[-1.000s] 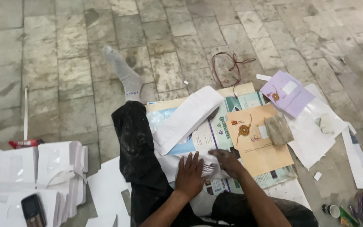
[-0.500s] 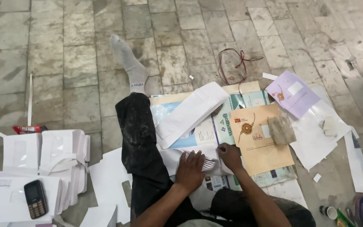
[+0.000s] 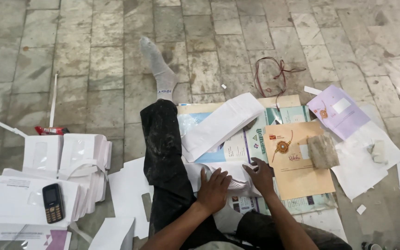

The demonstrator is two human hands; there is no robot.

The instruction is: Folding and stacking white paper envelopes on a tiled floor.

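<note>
- Grey stone tiles make up the floor (image 3: 70, 55), worn and stained, and you sit on it with one leg in a dark trouser (image 3: 163, 153) stretched out, ending in one grey sock (image 3: 158, 69).
- Your left hand (image 3: 213, 190) lies flat, fingers spread, pressing on a white folded paper (image 3: 230, 178) just beside the trouser leg.
- Your right hand (image 3: 261, 175) rests on the right end of that same paper, fingers (image 3: 255, 163) bent and narrow on its edge; you grip nothing else.
- One long white envelope (image 3: 221, 124) lies tilted across the printed sheets (image 3: 246, 143) beyond your hands.
- One tan card envelope (image 3: 295, 162) sits right of your hands, with one round beaded ornament on a thread (image 3: 282, 146) and one grey-brown block (image 3: 322, 150) on it.
- One lilac envelope (image 3: 339, 111) lies farther right, and one red cord (image 3: 274, 74) loops on the tiles beyond it.
- Two bundles of white window envelopes (image 3: 70, 157) stand at your left, tied with a strap.
- One more flat stack (image 3: 10, 199) lies nearer you, carrying one dark keypad phone (image 3: 53, 203).
- One red wrapper (image 3: 49, 131) lies behind the bundles.
</note>
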